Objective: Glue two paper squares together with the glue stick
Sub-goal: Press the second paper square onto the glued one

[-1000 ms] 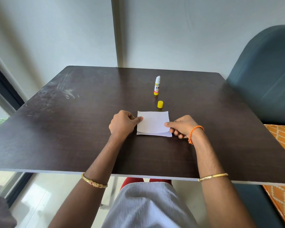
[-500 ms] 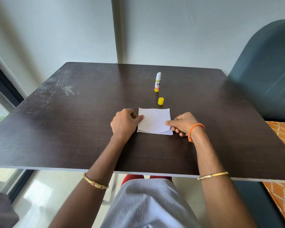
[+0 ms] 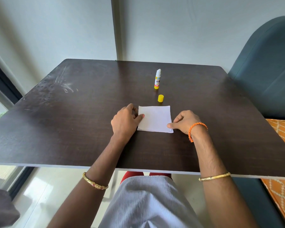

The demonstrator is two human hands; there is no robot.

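Observation:
Two white paper squares (image 3: 155, 118) lie stacked on the dark table (image 3: 72, 129), the lower one peeking out along the near edge. My left hand (image 3: 124, 120) rests at the stack's left edge with its thumb on the top sheet. My right hand (image 3: 183, 121) pinches the near right corner between thumb and finger. Beyond the paper stands the uncapped glue stick (image 3: 158, 79), white tip up. Its yellow cap (image 3: 160, 98) sits between the stick and the paper.
A dark teal chair back (image 3: 266, 71) rises at the right, with an orange patterned cushion (image 3: 283, 134) below it. A grey wall stands behind the table. The table's near edge runs just above my lap.
My right hand has slid toward the near right corner of the stack. The left thumb has stayed on the left edge. The view has shifted slightly.

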